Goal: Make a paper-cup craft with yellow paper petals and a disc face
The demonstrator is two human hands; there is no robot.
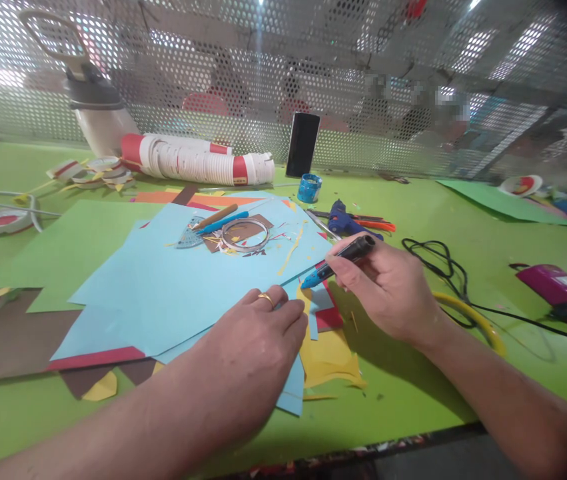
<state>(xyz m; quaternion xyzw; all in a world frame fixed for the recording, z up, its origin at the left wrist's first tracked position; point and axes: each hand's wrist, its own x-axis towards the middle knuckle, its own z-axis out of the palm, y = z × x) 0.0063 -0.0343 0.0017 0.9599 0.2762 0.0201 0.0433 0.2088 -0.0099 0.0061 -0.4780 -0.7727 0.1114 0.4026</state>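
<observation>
My right hand (388,287) is closed around a black and blue pen (338,261), its blue tip pointing down-left at a small light blue paper piece (319,297) lying over red and yellow scraps. My left hand (258,340), with a gold ring on one finger, rests palm down with curled fingers on the edge of a large light blue paper sheet (183,280). On that sheet lie a metal ring (244,235), a blue pen (223,222), a brown pencil (216,217) and a clear protractor (189,235).
A row of stacked paper cups (198,160) lies at the back beside a white bottle (98,107). A black phone (302,144) leans on the mesh wall. A blue glue gun (350,223), blue jar (309,188), black cable (443,263), yellow hoop (478,320) and pink device (560,290) sit to the right.
</observation>
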